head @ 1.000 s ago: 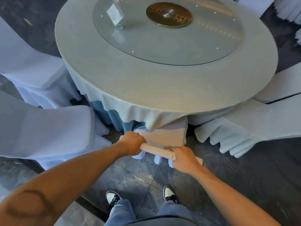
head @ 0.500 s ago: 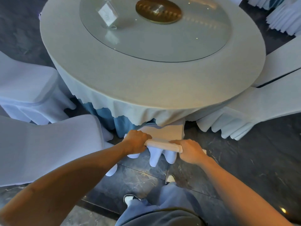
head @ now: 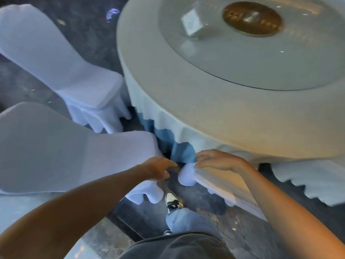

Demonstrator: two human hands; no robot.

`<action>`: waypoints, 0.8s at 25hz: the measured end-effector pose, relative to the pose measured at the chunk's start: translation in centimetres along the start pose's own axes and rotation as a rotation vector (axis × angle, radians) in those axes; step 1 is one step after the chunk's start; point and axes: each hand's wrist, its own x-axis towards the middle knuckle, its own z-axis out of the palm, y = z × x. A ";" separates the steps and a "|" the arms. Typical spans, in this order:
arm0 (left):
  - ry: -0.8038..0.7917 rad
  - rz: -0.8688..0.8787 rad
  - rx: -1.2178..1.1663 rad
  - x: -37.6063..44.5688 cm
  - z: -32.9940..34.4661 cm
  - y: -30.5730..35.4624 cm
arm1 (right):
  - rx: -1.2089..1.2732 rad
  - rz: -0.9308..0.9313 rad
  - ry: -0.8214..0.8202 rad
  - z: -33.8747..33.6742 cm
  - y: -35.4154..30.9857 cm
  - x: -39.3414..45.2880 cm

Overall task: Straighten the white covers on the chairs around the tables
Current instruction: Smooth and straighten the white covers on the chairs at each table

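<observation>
1. My right hand [head: 220,161]: palm down, fingers [head: 202,157] spread and loose, gripping nothing; it rests on the top edge of the chair back in front of me.
2. My left hand [head: 158,170]: hanging free in the gap between two chairs, fingers relaxed and open, holding nothing; forearm reaching in from the lower left.
3. White cover, near chair [head: 220,181]: the task's thing, directly under my right hand, its folded top edge running down to the right, its skirt lobes hanging toward the floor; the chair is pushed in under the bench's cloth.
4. White cover, left chair [head: 65,150]: just beside my left hand; whether they touch I cannot tell.
5. White cover, far-left chair [head: 61,58]: seat facing the bench, skirt scalloped.
6. White cover, right chair [head: 308,178]: only its scalloped hem visible.
7. Round bench [head: 214,109]: pale cloth over blue skirt [head: 179,152]; carries a glass turntable [head: 261,58], which holds a brass hub [head: 252,18] and a clear card stand [head: 192,22].
8. Dark marble floor [head: 145,215]: my shoe [head: 171,200] on it, below the hands.
</observation>
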 end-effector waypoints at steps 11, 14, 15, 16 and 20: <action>0.386 -0.350 0.004 -15.7 -8.1 -25.1 | -0.334 -0.196 0.034 7.1 -27.6 19.6; 0.417 -0.313 0.093 -18.4 -10.0 -30.4 | -0.288 -0.278 0.043 10.9 -33.8 21.4; 0.406 -0.305 0.135 -19.4 -10.7 -32.7 | -0.263 -0.301 0.051 12.7 -36.1 22.4; 0.389 -0.300 0.179 -20.0 -11.5 -34.6 | -0.216 -0.315 0.058 14.3 -37.9 22.9; 0.213 -0.295 0.314 -22.8 -13.9 -41.5 | -0.095 -0.355 -0.048 21.5 -43.3 25.3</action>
